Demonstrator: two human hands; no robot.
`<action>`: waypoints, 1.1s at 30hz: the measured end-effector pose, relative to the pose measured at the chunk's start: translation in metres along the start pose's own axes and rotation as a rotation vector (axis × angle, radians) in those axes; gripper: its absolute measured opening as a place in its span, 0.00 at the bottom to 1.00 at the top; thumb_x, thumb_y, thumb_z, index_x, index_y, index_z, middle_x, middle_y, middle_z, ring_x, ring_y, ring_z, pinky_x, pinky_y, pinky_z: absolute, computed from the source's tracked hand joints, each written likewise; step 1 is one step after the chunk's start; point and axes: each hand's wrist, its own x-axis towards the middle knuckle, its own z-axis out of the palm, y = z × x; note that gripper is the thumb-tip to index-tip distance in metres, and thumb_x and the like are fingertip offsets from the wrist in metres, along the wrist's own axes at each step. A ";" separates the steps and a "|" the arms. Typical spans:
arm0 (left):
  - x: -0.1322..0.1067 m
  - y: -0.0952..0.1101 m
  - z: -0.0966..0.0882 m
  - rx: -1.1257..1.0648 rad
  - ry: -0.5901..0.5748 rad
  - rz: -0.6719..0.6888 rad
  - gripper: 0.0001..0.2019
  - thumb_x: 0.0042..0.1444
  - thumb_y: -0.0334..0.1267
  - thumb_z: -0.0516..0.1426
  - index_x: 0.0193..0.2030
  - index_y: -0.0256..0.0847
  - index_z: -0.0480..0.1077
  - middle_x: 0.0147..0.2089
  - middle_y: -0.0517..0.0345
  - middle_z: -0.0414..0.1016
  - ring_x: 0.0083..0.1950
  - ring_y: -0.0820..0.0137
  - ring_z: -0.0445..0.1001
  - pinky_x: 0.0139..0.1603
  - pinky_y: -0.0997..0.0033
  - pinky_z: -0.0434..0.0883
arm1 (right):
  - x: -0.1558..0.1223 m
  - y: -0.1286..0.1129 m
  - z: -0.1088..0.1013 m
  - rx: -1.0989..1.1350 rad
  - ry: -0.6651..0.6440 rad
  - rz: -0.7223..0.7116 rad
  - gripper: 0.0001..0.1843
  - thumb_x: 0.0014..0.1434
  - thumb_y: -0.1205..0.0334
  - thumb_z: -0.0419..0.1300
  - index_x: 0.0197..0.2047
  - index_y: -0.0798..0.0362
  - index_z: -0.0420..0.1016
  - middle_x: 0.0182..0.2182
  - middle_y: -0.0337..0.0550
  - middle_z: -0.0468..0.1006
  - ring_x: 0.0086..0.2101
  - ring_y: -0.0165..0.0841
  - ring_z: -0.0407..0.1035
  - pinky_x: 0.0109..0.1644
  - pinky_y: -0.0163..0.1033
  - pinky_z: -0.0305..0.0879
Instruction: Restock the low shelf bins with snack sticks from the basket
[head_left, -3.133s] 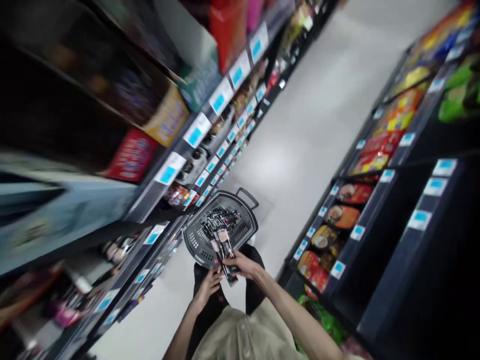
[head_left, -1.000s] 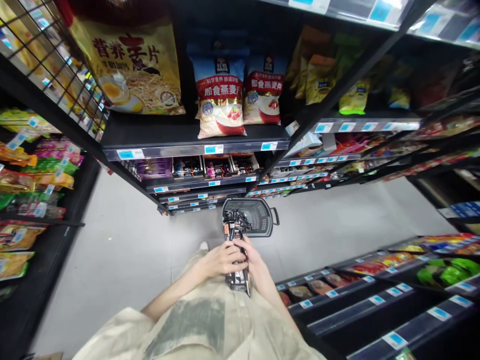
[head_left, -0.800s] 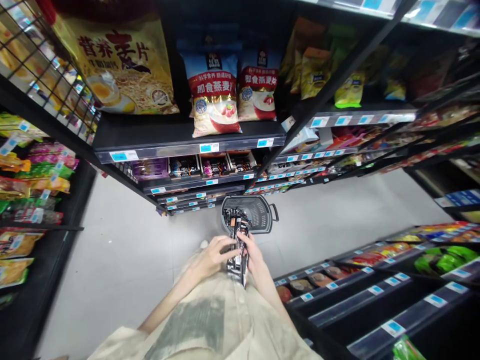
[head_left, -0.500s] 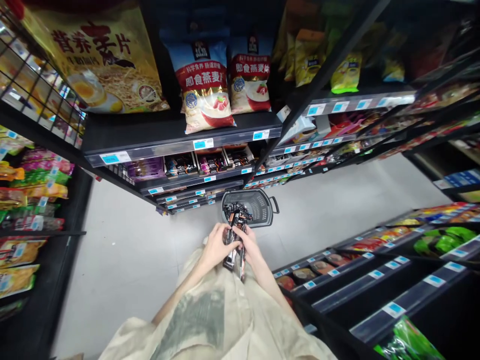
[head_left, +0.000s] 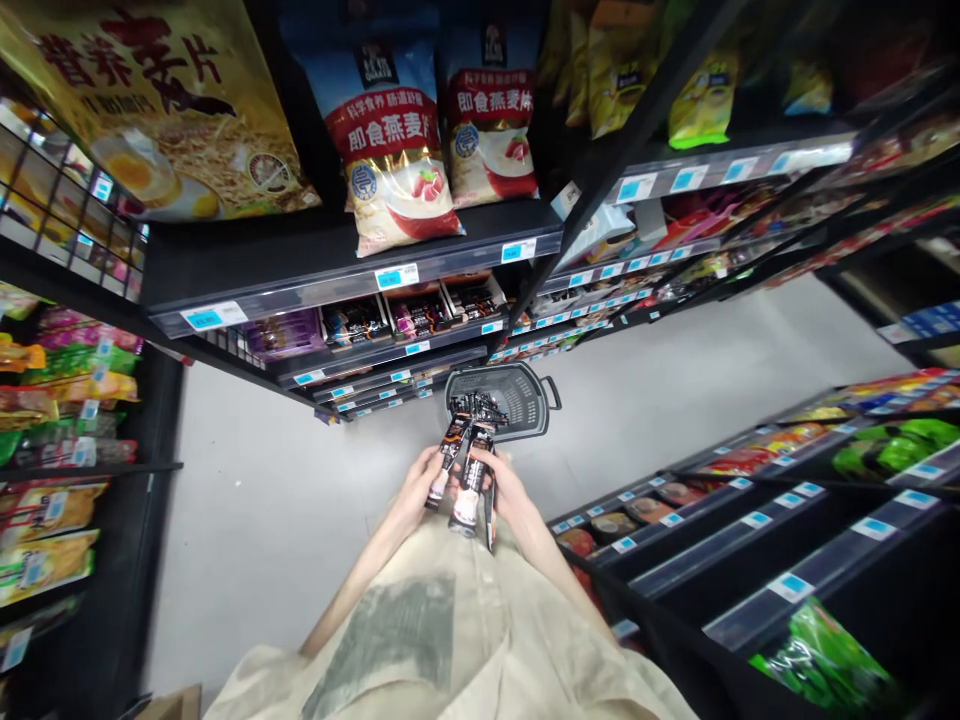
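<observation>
My left hand (head_left: 420, 488) is closed on a slim black packet (head_left: 448, 455) with a pale lower end. In my right hand (head_left: 504, 482) are more black packets (head_left: 470, 490), one facing up and at least one other on edge behind it. The two hands are side by side in front of my body, and the packets fan apart between them. Just beyond, on the floor, stands a grey shopping basket (head_left: 529, 430) with several similar dark packets (head_left: 484, 408) heaped in its left part. My fingertips are partly hidden by the packets.
Ahead is a black shelf (head_left: 247, 270) with a large yellow cereal bag (head_left: 202, 110) and red-and-blue oatmeal bags (head_left: 397, 150). Below it sit open boxes of dark packets (head_left: 420, 315). Snack shelves flank me at left (head_left: 150, 468) and right (head_left: 757, 522). Grey floor (head_left: 247, 530) lies between.
The stacked packets have been spread apart: my left hand has moved slightly left with one, while my right hand keeps the others. The packets' printed faces now show more. The view has shifted slightly.
</observation>
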 end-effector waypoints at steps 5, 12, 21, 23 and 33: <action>0.004 -0.003 -0.004 0.095 -0.002 0.112 0.30 0.50 0.54 0.71 0.53 0.39 0.71 0.41 0.54 0.81 0.38 0.67 0.79 0.39 0.72 0.73 | 0.003 0.001 0.006 0.074 -0.036 -0.041 0.22 0.44 0.63 0.80 0.37 0.52 0.74 0.20 0.27 0.66 0.16 0.18 0.49 0.17 0.26 0.51; 0.013 -0.002 -0.005 0.288 -0.018 0.142 0.29 0.57 0.62 0.64 0.52 0.38 0.71 0.46 0.49 0.81 0.44 0.63 0.78 0.43 0.68 0.72 | 0.009 0.001 0.007 -0.037 0.070 -0.170 0.26 0.42 0.56 0.81 0.36 0.51 0.71 0.19 0.26 0.67 0.15 0.20 0.54 0.17 0.27 0.55; 0.055 -0.021 0.014 0.527 -0.226 0.186 0.31 0.55 0.54 0.67 0.58 0.39 0.66 0.55 0.47 0.77 0.53 0.60 0.77 0.54 0.63 0.72 | 0.015 -0.024 -0.011 -0.111 0.221 -0.253 0.28 0.42 0.50 0.81 0.36 0.51 0.71 0.20 0.29 0.71 0.14 0.22 0.56 0.16 0.30 0.55; 0.076 -0.014 0.019 0.480 -0.210 0.120 0.33 0.53 0.58 0.67 0.58 0.39 0.66 0.50 0.49 0.78 0.44 0.63 0.78 0.45 0.66 0.73 | 0.016 -0.031 -0.023 0.003 0.253 -0.206 0.27 0.45 0.47 0.79 0.39 0.51 0.72 0.26 0.31 0.75 0.16 0.20 0.55 0.16 0.29 0.55; 0.285 0.158 0.076 1.279 0.068 0.288 0.24 0.60 0.39 0.62 0.62 0.36 0.68 0.43 0.48 0.81 0.44 0.60 0.79 0.51 0.63 0.72 | -0.005 -0.071 -0.113 0.394 0.373 -0.044 0.28 0.37 0.54 0.74 0.42 0.49 0.72 0.24 0.31 0.72 0.21 0.29 0.65 0.21 0.34 0.64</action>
